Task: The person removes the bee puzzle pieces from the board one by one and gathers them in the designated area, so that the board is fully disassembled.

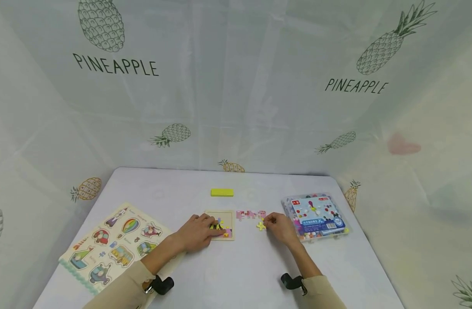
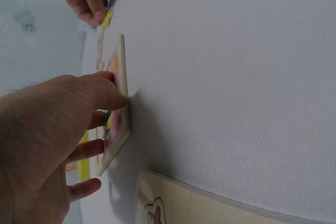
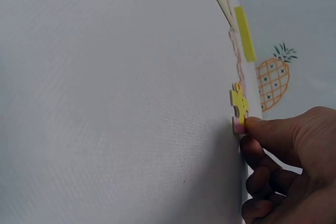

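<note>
A small square wooden jigsaw board (image 1: 227, 215) lies on the white table, with yellow, black and pink pieces inside its frame. Over its left side rests my left hand (image 1: 199, 231), fingers spread and extended. In the left wrist view, its thumb touches the board's near edge (image 2: 124, 85). My right hand (image 1: 281, 227) pinches a yellow puzzle piece (image 1: 261, 225) with a pink corner between thumb and forefinger. The right wrist view shows this piece (image 3: 239, 103) close over the tabletop. Several pink puzzle pieces (image 1: 250, 214) lie in a row right of the board.
To the left lies a large picture-puzzle board (image 1: 104, 253) with vehicle shapes, partly under my left forearm. A yellow block (image 1: 222, 192) sits behind the jigsaw board. On the right stands a clear plastic box (image 1: 315, 216) of colourful beads with a blue label. A pineapple-print curtain surrounds the table.
</note>
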